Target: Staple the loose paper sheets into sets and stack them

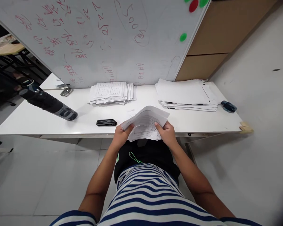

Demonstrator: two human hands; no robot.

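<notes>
Both hands hold a small bundle of printed paper sheets (147, 121) over the front edge of the white table. My left hand (122, 133) grips the left edge, thumb on top. On the right edge, my right hand (167, 131) is closed the same way. The sheets bow upward in the middle and their layers are slightly fanned. A black stapler (106, 122) lies on the table to the left of my left hand. Behind the sheets, a stack of printed papers (110, 92) sits at the left and a wider paper stack (182, 92) at the right.
A dark bottle (52, 105) stands at the table's left, near a computer mouse (66, 91). A whiteboard (122, 40) with red writing rises behind the white table (85, 110). A dark blue object (228, 106) lies at the right end, beside the wall. Cardboard boxes (212, 40) stand behind.
</notes>
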